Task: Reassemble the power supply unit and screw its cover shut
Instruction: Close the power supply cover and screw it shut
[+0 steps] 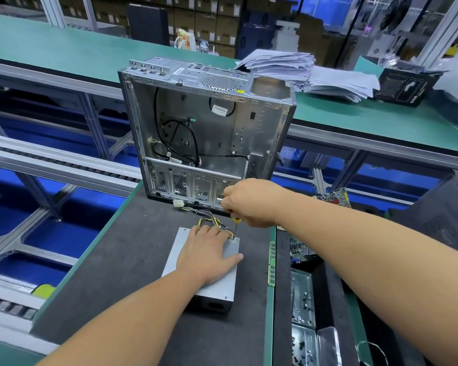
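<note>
The grey sheet-metal power supply box [224,280] is lying flat on the dark anti-static mat [132,260], just in front of the open silver steel computer case [204,128], which is standing upright at the mat's far edge. The left hand [209,253] is resting palm-down on the box's lid, fingers straight and spread, thumb pointing right, pressing the cover down and gripping nothing. The right hand [250,202] is hovering above the box's far right corner, between the box and the case, with its fingers curled tightly round the yellow-handled screwdriver [236,225]. The screwdriver's thin shaft is pointing straight down, and its tip is meeting the lid at that corner; the screw itself is too small to make out. A bundle of yellow, black and purple wires [209,220] is trailing from the far edge of the box toward the case, ending in a white plastic connector [178,203] lying at the case's foot. Right of the box, a green memory stick [271,262] is lying along the mat's edge.
</note>
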